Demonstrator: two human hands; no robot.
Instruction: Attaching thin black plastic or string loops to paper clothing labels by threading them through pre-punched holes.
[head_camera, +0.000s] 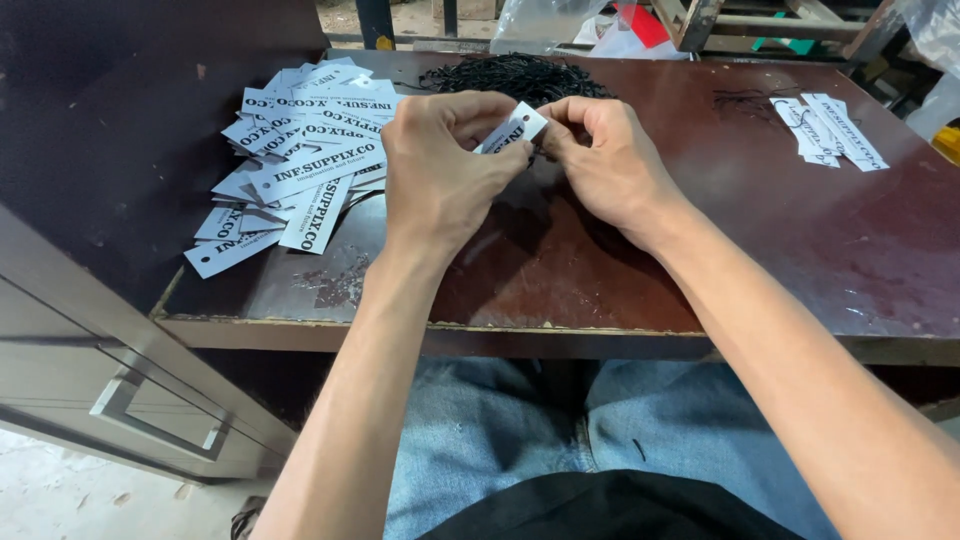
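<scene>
My left hand (440, 170) and my right hand (605, 160) meet above the dark brown table (780, 240), both pinching one small white paper tag (520, 127) with black print. The tag is held tilted between the fingertips of both hands. A thin black string seems to sit at the tag's lower edge by my right fingers, but it is mostly hidden. A loose pile of the same white tags (295, 150) lies on the table to the left of my left hand. A heap of black strings (515, 75) lies just behind my hands.
A smaller group of tags (830, 130) with a few black strings lies at the table's far right. A grey cabinet with a metal handle (150, 410) stands at the left. Clear plastic bags (545, 20) and wooden frames are behind the table. My legs in jeans are under the table's front edge.
</scene>
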